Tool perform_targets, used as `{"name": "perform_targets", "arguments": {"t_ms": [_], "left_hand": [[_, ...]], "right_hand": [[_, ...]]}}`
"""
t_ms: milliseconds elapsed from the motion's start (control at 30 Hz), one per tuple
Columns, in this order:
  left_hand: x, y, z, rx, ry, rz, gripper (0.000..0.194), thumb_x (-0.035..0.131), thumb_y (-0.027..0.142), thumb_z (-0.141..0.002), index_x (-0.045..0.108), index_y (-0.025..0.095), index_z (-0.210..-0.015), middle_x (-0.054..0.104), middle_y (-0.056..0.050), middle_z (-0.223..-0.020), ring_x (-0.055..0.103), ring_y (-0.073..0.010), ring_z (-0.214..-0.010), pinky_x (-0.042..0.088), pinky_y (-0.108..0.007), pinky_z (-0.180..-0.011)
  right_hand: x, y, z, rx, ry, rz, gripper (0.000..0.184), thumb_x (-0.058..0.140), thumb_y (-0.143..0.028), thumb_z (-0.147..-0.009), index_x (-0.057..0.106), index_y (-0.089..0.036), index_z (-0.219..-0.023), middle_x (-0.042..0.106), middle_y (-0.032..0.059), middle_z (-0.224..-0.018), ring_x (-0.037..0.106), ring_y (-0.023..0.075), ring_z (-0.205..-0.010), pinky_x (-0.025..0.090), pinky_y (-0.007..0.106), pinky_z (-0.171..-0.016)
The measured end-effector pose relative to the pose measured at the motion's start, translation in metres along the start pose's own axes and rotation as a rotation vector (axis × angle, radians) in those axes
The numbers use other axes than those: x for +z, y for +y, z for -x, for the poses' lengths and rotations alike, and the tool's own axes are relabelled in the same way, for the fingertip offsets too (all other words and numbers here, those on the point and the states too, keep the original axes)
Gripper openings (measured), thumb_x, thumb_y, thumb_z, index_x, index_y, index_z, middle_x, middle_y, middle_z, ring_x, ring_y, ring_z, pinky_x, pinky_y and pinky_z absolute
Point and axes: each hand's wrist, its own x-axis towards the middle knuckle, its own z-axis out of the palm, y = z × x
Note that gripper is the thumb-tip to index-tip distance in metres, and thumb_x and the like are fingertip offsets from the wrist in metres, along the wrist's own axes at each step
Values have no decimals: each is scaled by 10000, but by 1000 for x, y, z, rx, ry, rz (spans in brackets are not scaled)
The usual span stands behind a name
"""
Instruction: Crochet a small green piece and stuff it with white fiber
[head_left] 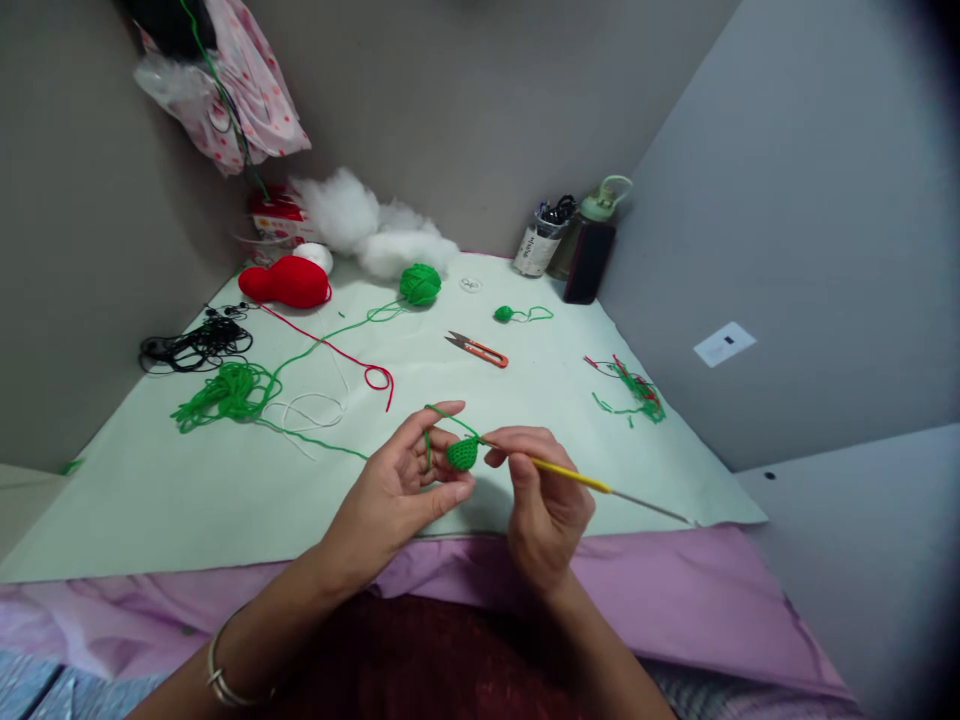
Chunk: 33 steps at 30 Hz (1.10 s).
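Green crocheted piece, small and cup-shaped with a knobbly stitched surface, is at the near middle of the table in the head view, held up between the 2 hands. Left hand steadies it with thumb and fingers, a strand of green yarn passing over the raised index finger. Right hand pinches a slim crochet hook like a pen; it has a smooth yellow handle and a thin metal shaft jutting out to the right, while the opposite end meets the upper rim of the piece.

Beneath them spreads a pale, lightly creased sheet, with soft lilac cloth draped in folds along the near edge. To the left lie a loose green yarn tangle and a wiry heap of black cord. Behind these rests a rounded, 2-lobed red form, a curling red strand on the sheet before it, near cloudy white stuffing and a tightly wound green ball.

Orange-handled snips with pointed dark blades lie beyond the hands. Further right are red and green yarn scraps; at the back corner, a translucent bottle stands behind a flat, dark rectangular slab.
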Motion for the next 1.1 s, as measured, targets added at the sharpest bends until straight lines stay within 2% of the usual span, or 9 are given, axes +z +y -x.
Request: {"name": "perform_targets", "arguments": {"t_ms": [100,167,367,467,567,700,833,967,1100], "left_hand": [[0,1,0,-16,42,-45,526,852,257,-862,663,268,-1352,639,4,-1001,624,-157,-933,502,-312,-901],[0,0,-1,-10,86,-73,445,829,300,-891,697,255,-1314,636,7,-962,606,-147,-872,496,-299,-855],[8,-7,-2,49,202,-3,518,834,239,-874,675,239,-1367,639,13,-918,566,-130,-842,471,-250,-807],[11,-4,0,-45,148,156,638,869,253,-839,637,224,-1433,613,25,-858,510,-96,-722,421,-204,-661],[9,2,1,-206,48,334,620,890,277,-811,686,182,-1388,509,61,-729,307,-44,-560,298,-173,-529],[1,9,0,-251,23,404,475,846,207,-854,744,160,-1315,429,75,-697,209,-24,-532,298,-160,-522],[2,13,1,-128,13,328,501,852,194,-847,733,186,-1334,570,20,-820,316,-26,-551,329,-178,-530],[8,10,3,-91,-28,237,498,852,260,-862,727,237,-1344,607,-1,-874,388,-53,-589,317,-194,-526],[9,5,3,-27,73,122,504,882,273,-835,741,256,-1318,609,3,-901,454,-83,-669,393,-203,-589]], "right_hand": [[4,-2,-1,125,35,-91,219,572,-150,-1043,763,-253,-1011,749,7,-911,671,132,-713,560,290,-658],[6,-4,0,122,21,-91,210,581,-155,-1039,765,-251,-1006,753,12,-909,679,141,-726,567,299,-663],[4,-1,8,-116,-86,99,298,607,-90,-1001,744,-283,-1182,768,44,-985,724,193,-879,617,350,-743],[-1,4,15,-274,-126,306,418,677,-77,-953,742,-338,-1273,752,47,-1009,732,207,-898,633,351,-743],[-4,4,15,-331,-154,345,440,690,-94,-950,736,-355,-1302,762,50,-1040,742,216,-906,644,360,-739],[-7,-4,1,-87,-126,82,206,609,-160,-1017,766,-257,-1107,754,49,-917,728,202,-839,629,362,-732],[-3,-11,-9,224,-46,-269,188,589,-259,-1045,744,-224,-944,719,28,-838,655,143,-643,579,308,-606],[4,-12,-8,208,-73,-281,145,652,-272,-1018,784,-235,-970,768,46,-934,664,143,-705,575,292,-622],[5,-13,-5,217,-66,-193,164,627,-236,-1032,787,-243,-1000,757,28,-887,669,137,-687,577,286,-620]]}}
